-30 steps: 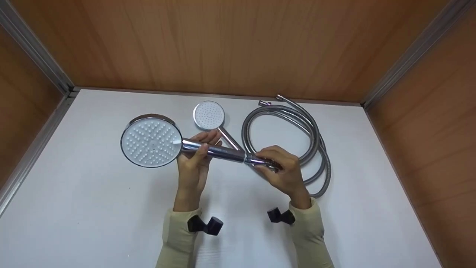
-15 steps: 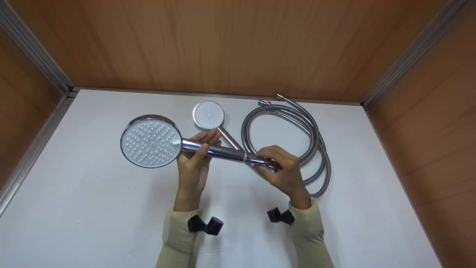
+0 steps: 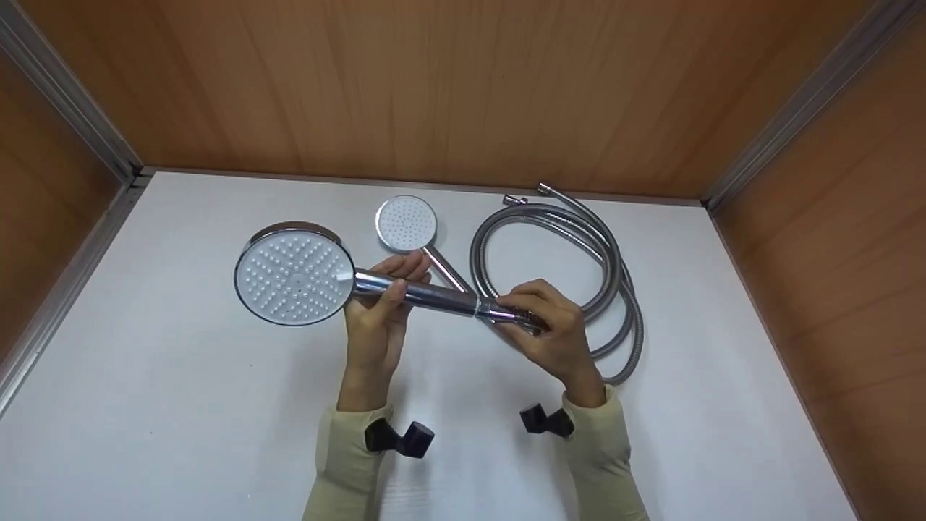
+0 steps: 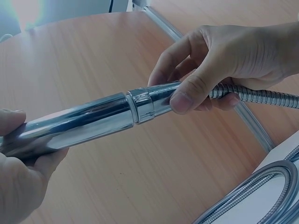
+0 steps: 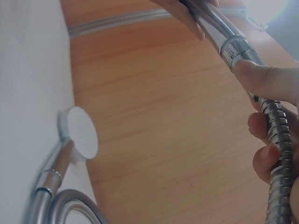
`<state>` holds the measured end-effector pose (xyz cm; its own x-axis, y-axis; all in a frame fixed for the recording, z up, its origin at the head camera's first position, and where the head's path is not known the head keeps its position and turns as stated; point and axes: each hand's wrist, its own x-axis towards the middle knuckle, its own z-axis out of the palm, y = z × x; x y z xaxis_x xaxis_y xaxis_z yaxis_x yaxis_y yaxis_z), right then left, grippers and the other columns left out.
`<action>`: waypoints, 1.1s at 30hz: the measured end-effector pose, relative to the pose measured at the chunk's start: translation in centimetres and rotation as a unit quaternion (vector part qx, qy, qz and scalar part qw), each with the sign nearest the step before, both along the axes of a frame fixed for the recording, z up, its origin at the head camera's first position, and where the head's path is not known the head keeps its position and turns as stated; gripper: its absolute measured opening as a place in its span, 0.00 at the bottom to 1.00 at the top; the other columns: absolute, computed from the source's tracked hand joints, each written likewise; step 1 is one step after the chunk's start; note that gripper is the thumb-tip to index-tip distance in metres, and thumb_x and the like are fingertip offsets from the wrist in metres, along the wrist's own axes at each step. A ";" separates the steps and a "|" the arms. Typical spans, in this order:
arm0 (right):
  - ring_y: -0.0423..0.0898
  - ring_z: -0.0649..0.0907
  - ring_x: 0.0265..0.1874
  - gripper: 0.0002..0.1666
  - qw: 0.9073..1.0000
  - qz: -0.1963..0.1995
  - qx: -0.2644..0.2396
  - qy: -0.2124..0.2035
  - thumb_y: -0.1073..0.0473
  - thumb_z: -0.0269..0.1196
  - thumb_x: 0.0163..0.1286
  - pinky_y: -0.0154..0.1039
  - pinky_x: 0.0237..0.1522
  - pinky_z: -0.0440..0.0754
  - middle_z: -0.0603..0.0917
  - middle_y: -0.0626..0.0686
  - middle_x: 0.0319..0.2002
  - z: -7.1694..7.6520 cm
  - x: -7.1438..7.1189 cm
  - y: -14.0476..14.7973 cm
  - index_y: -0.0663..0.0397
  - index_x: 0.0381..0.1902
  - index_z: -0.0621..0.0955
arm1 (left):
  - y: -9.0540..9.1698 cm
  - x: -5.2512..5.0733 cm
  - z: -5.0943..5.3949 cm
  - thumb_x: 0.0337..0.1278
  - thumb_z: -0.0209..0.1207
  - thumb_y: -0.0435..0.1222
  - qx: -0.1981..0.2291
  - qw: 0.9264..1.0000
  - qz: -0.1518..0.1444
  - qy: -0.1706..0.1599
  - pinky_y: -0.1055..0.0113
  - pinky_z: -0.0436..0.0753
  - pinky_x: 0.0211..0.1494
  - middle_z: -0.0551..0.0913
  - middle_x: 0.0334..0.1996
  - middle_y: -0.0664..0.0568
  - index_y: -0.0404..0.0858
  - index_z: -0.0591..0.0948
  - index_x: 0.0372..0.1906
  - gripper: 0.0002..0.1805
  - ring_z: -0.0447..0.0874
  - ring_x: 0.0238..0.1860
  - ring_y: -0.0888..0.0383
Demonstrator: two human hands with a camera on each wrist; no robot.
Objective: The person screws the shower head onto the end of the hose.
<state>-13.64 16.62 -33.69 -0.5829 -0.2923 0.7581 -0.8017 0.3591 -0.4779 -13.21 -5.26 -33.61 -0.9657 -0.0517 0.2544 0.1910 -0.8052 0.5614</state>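
A large round shower head (image 3: 295, 278) with a chrome handle (image 3: 441, 298) is held above the table, its nozzle face toward the head camera. My left hand (image 3: 378, 325) grips the handle near the head, thumb on top. At the handle's lower end, my right hand (image 3: 550, 329) pinches the tapered chrome connector (image 4: 161, 96) of a ribbed metal hose (image 4: 261, 96). In the left wrist view a thin ring line shows where handle and connector meet. The right wrist view shows fingers of my right hand (image 5: 275, 112) around connector and hose (image 5: 279, 140).
Behind my hands, a smaller shower head (image 3: 406, 224) lies on the white table (image 3: 217, 405), its handle running toward the right hand. Coiled metal hoses (image 3: 615, 268) lie at the right, with two end fittings near the back edge. Wood panels (image 3: 434, 87) stand around the table.
The fingers of my right hand have shifted slightly at the connector. My left hand and the large shower head stay in place.
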 end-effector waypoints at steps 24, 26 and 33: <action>0.41 0.73 0.19 0.20 1.000 -0.018 0.024 -0.010 0.75 0.72 0.46 0.25 0.14 0.69 0.82 0.54 0.32 0.2 0.2 0.0 0.60 0.37 0.78 | 0.1 0.0 0.2 0.59 0.54 0.22 -0.006 1.000 0.007 -0.012 0.60 0.80 0.63 0.85 0.45 0.45 0.34 0.74 0.47 0.12 0.85 0.50 0.52; 0.41 0.75 0.22 0.19 1.000 -0.014 0.019 -0.012 0.76 0.71 0.47 0.26 0.18 0.73 0.82 0.54 0.32 0.3 0.2 -0.1 0.60 0.36 0.79 | 0.1 0.0 0.2 0.59 0.54 0.22 -0.005 1.000 0.008 -0.013 0.60 0.80 0.63 0.85 0.45 0.45 0.34 0.75 0.47 0.12 0.85 0.50 0.52; 0.43 0.82 0.29 0.17 1.000 -0.010 0.013 -0.009 0.77 0.70 0.47 0.25 0.29 0.82 0.83 0.55 0.32 0.4 0.1 -0.1 0.61 0.35 0.80 | 0.2 0.0 0.3 0.58 0.56 0.22 0.010 1.000 0.005 -0.019 0.59 0.80 0.63 0.85 0.45 0.45 0.34 0.76 0.46 0.12 0.85 0.50 0.52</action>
<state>-13.52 16.52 -33.30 -0.6026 -0.2994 0.7397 -0.7853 0.3872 -0.4830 -13.23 -5.08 -33.30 -0.9741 -0.0668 0.2160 0.1783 -0.8144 0.5522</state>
